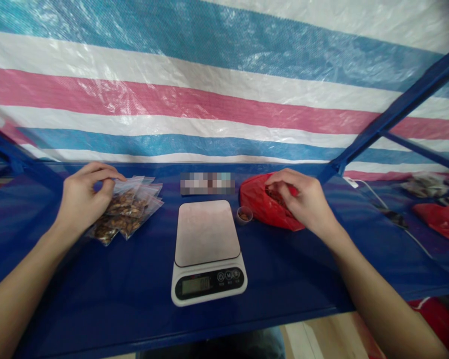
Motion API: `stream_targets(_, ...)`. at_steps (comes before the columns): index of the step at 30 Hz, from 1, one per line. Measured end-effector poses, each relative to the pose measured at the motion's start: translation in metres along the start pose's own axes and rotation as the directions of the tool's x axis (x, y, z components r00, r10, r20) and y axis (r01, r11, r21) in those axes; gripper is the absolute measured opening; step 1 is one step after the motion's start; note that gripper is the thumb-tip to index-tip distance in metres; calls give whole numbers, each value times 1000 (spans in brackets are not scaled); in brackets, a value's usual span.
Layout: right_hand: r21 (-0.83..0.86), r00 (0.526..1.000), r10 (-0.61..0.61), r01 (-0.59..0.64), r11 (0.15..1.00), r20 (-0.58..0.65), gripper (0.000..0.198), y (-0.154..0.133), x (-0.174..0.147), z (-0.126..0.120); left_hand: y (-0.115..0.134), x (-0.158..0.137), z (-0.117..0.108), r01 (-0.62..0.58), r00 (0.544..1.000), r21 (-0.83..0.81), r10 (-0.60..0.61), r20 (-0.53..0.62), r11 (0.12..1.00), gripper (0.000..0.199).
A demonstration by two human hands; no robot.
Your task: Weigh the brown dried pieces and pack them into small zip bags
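Observation:
At the left, my left hand (pixel 88 194) curls its thumb and index finger together at the edge of a small pile of clear zip bags (pixel 129 207) filled with brown dried pieces. It seems to pinch the top bag. On the right, my right hand (pixel 299 192) reaches into the mouth of a red plastic bag (pixel 254 194) with small brown bits inside. Those fingers are bent together, and what they hold is hidden. Between the hands lies a white kitchen scale (pixel 207 234) with a bare plate; its display appears to read zero. A small clear cup (pixel 244 215) holding some brown bits stands beside the scale.
Everything lies on a blue shelf (pixel 284 274) with blue metal struts (pixel 400 107) at both sides. A striped plastic sheet (pixel 209 99) hangs behind. A blurred-out item (pixel 207 183) lies behind the scale. Farther right are a white cable (pixel 415 239) and another red bag (pixel 439 219).

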State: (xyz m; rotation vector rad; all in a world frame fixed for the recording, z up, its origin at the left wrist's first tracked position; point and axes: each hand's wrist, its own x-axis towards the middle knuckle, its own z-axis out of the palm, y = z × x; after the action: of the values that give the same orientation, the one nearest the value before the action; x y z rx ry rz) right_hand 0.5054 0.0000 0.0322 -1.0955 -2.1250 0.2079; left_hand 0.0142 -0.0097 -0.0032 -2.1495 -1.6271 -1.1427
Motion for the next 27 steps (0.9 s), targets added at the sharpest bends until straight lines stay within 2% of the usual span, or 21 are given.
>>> stream_targets(1, -62, 999, 36, -35, 998, 17, 32, 12, 0, -4, 0, 0, 0, 0, 1000, 0, 0, 2, 1000, 31)
stream_targets(3, -148, 984, 57, -32, 988, 167, 27, 34, 0, -7, -1, 0, 0, 3, 1000, -4, -3, 2, 1000, 31)
stream_targets(5, -152, 949, 33, 16, 988, 314, 28, 48, -1, -3, 0, 0, 0, 9, 1000, -7, -9, 1, 1000, 31)
stream_targets(7, -114, 923, -8, 56, 992, 385, 35, 52, -3, 5, 2, 0, 0, 21, 1000, -9, -22, -3, 1000, 30)
stream_targets(13, -44, 919, -75, 100, 994, 387, 45, 41, -9, 25, 8, 1, -3, 63, 998, -25, -62, 25, 998, 28)
stream_targets(20, -35, 942, -114, 131, 991, 316, 38, 40, -6, 28, 6, 2, -1, 55, 998, -29, -55, 10, 998, 29)
stream_targets(25, -212, 958, -16, 80, 974, 285, 20, 45, -3, 24, 8, 2, -2, 60, 998, -40, -59, 20, 997, 30)
stream_targets(27, -230, 957, 20, 49, 972, 289, 19, 45, -3, 22, 8, 2, -2, 61, 998, -40, -60, 19, 997, 30)
